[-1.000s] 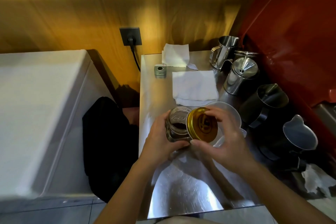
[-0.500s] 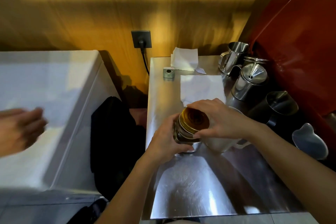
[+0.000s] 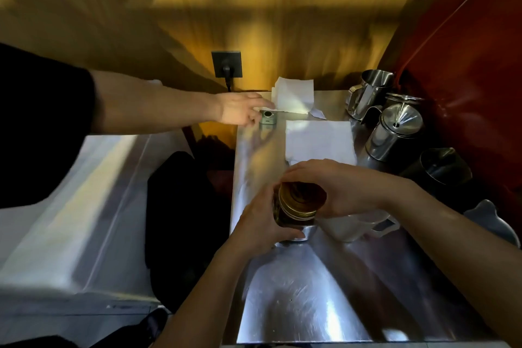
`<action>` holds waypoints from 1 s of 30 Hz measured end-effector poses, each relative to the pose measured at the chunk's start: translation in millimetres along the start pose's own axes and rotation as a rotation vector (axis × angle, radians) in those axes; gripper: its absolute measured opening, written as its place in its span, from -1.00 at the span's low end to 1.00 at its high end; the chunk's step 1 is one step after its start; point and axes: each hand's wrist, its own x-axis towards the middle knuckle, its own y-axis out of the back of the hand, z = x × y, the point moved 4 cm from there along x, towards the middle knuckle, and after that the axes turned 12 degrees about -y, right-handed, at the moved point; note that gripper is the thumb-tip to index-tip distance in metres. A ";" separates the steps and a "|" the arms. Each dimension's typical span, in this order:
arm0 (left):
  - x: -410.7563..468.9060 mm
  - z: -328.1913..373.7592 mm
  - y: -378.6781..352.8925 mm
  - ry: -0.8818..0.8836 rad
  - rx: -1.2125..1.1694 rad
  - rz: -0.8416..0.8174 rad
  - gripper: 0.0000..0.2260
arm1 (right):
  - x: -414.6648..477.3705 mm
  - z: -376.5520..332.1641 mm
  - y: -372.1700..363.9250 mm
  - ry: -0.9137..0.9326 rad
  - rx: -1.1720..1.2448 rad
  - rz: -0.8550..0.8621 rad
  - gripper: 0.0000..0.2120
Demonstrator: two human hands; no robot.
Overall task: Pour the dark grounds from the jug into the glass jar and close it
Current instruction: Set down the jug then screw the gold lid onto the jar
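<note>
The glass jar with dark grounds inside stands on the steel counter. A gold lid sits on its mouth. My left hand wraps the jar's left side. My right hand curls over the lid from the right, fingers on its rim. The clear plastic jug stands just right of the jar, partly hidden under my right wrist.
Another person's hand reaches from the left to a small green device at the counter's back. White napkins lie behind the jar. Steel pitchers and dark jugs crowd the right side by a red wall.
The gold lid went from tilted beside the jar's mouth to sitting on it under my right hand. Another person's arm came in from the left and reached the small device.
</note>
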 end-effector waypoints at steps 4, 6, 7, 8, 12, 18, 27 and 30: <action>-1.1 3.4 0.3 -0.002 -0.004 0.010 -0.20 | 0.8 0.8 1.0 -0.003 0.022 -0.064 -0.36; -1.4 3.4 -0.5 -0.007 0.002 0.004 -0.18 | 1.3 -0.9 1.4 0.005 0.015 -0.096 -0.35; -1.5 2.9 -1.1 -0.010 0.008 -0.002 -0.18 | 1.5 -1.5 1.7 0.004 -0.004 -0.101 -0.35; -1.6 2.4 -1.8 -0.014 0.015 -0.009 -0.19 | 1.6 -1.6 2.0 0.000 -0.034 -0.096 -0.34; -3.4 1.6 -5.2 -0.014 0.028 -0.006 -0.23 | 0.9 2.3 2.4 -0.086 -0.145 -0.065 -0.32; -4.1 2.5 -7.4 -0.006 0.017 0.007 -0.20 | -1.3 1.3 1.2 -0.047 -0.097 -0.143 -0.33; -3.3 -1.8 -9.1 0.006 -0.023 0.024 -0.20 | -2.4 2.7 5.2 -0.169 -0.373 -0.040 -0.30; -4.3 0.1 -8.2 -0.003 -0.028 0.052 -0.21 | -6.3 9.6 3.3 -0.228 -0.364 -0.015 -0.27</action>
